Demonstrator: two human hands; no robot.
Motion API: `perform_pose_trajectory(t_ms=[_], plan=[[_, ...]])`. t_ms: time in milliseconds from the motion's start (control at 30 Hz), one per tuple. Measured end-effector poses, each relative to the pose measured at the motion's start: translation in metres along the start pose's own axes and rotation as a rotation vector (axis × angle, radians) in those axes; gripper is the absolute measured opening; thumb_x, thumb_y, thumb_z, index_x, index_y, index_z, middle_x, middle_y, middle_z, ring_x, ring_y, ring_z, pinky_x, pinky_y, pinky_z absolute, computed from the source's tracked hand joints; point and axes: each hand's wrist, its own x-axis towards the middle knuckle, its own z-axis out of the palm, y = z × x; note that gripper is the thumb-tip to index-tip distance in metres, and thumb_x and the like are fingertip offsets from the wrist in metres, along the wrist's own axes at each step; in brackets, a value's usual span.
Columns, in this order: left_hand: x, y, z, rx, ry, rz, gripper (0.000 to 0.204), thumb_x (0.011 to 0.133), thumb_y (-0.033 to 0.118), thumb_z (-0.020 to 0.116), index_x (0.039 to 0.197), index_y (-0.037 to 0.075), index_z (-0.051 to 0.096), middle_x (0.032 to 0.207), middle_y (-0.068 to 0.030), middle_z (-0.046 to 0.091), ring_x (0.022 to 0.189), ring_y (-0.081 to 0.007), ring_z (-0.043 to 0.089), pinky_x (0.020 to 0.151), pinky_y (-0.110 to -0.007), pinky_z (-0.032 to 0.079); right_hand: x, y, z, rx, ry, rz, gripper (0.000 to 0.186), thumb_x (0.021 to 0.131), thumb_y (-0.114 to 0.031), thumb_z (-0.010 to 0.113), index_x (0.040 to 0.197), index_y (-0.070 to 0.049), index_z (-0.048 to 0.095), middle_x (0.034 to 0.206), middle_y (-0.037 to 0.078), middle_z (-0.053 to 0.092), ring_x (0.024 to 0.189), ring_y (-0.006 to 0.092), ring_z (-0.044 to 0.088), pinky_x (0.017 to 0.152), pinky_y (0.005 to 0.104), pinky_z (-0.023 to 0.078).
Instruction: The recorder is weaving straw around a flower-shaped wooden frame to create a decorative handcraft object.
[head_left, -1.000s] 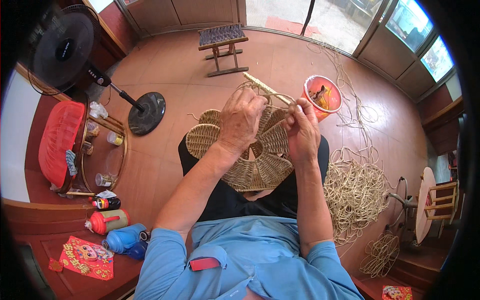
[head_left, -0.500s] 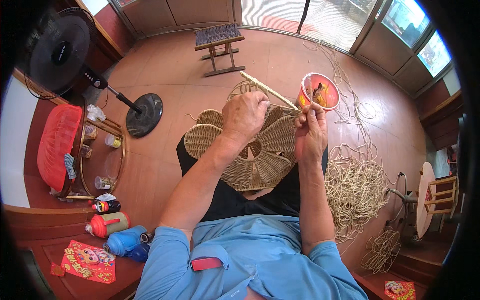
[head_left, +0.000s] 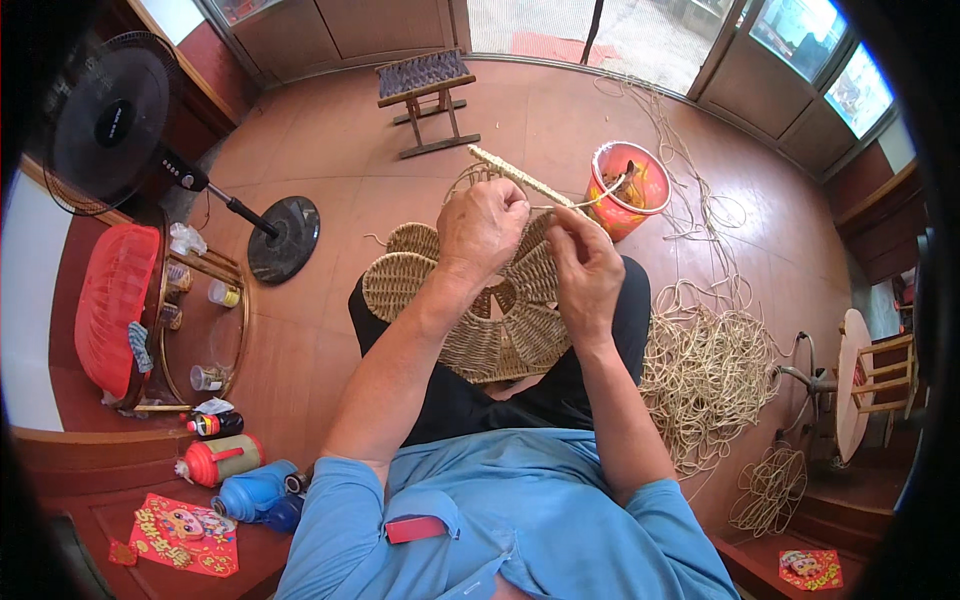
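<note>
A flower-shaped woven straw piece (head_left: 400, 287), with rounded petals around an open centre, rests on my lap. A cord-wrapped rod (head_left: 510, 172) slants across its far edge. My left hand (head_left: 482, 230) is closed above the far petals, its thumb and fingers pinching straw cord next to the rod. Close by on its right, my right hand (head_left: 585, 268) has its fingertips pressed together on the same cord. A loose length of straw cord (head_left: 606, 196) runs from these fingers up toward the bucket. My hands partly hide the weave.
A red bucket (head_left: 640, 205) stands beyond my right hand. Heaped straw cord (head_left: 710, 385) lies on the right floor. A small stool (head_left: 428, 95) stands ahead. At left are a pedestal fan (head_left: 283, 240), a glass side table (head_left: 205, 320) and vacuum flasks (head_left: 235, 460).
My right hand has moved left, from beside the bucket to near my left hand. The cord that was stretched between the hands now has a loose end pointing toward the bucket.
</note>
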Motion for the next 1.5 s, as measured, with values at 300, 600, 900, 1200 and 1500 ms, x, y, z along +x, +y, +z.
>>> perform_pose_trajectory(t_ms=[300, 600, 900, 1200, 1500], plan=[[0.0, -0.003, 0.001, 0.041, -0.009, -0.032, 0.021, 0.093, 0.024, 0.071, 0.097, 0.004, 0.078, 0.081, -0.0128, 0.077, 0.074, -0.027, 0.075, 0.071, -0.041, 0.056, 0.007, -0.001, 0.03, -0.112, -0.005, 0.058, 0.025, 0.098, -0.014, 0.074, 0.118, 0.0, 0.079, 0.101, 0.016, 0.079, 0.088, 0.0203, 0.076, 0.08, 0.0347, 0.058], [-0.012, -0.011, -0.004, -0.049, 0.067, 0.085, 0.022, 0.097, 0.019, 0.068, 0.108, 0.004, 0.079, 0.08, -0.0127, 0.076, 0.072, -0.0232, 0.074, 0.069, -0.038, 0.056, 0.02, -0.004, 0.041, -0.171, 0.042, 0.091, 0.02, 0.096, -0.016, 0.075, 0.106, 0.0, 0.081, 0.088, 0.016, 0.079, 0.079, 0.0236, 0.076, 0.078, 0.0376, 0.059], [-0.021, -0.015, -0.011, -0.11, 0.148, 0.01, 0.02, 0.103, 0.016, 0.067, 0.112, 0.004, 0.079, 0.08, -0.0096, 0.076, 0.067, -0.0151, 0.067, 0.064, -0.034, 0.053, 0.022, 0.001, 0.052, -0.067, 0.098, 0.058, 0.01, 0.094, -0.005, 0.071, 0.1, 0.002, 0.073, 0.091, 0.015, 0.077, 0.085, 0.0224, 0.076, 0.08, 0.0367, 0.059], [-0.022, -0.009, -0.012, 0.267, 0.137, 0.26, 0.025, 0.1, 0.015, 0.065, 0.123, 0.012, 0.073, 0.097, -0.013, 0.078, 0.093, -0.0334, 0.077, 0.08, -0.046, 0.061, 0.023, 0.012, 0.06, 0.2, 0.134, 0.2, 0.027, 0.092, -0.006, 0.073, 0.116, -0.002, 0.061, 0.098, 0.009, 0.072, 0.087, 0.0176, 0.071, 0.08, 0.0332, 0.057], [-0.002, 0.014, -0.029, 0.605, -0.188, 0.187, 0.016, 0.099, 0.013, 0.062, 0.113, 0.006, 0.063, 0.09, -0.0193, 0.077, 0.088, -0.0385, 0.078, 0.075, -0.053, 0.062, 0.026, 0.018, 0.06, 0.167, 0.145, 0.234, 0.025, 0.091, -0.009, 0.074, 0.111, -0.002, 0.06, 0.095, 0.007, 0.07, 0.087, 0.0154, 0.069, 0.081, 0.0328, 0.056]])
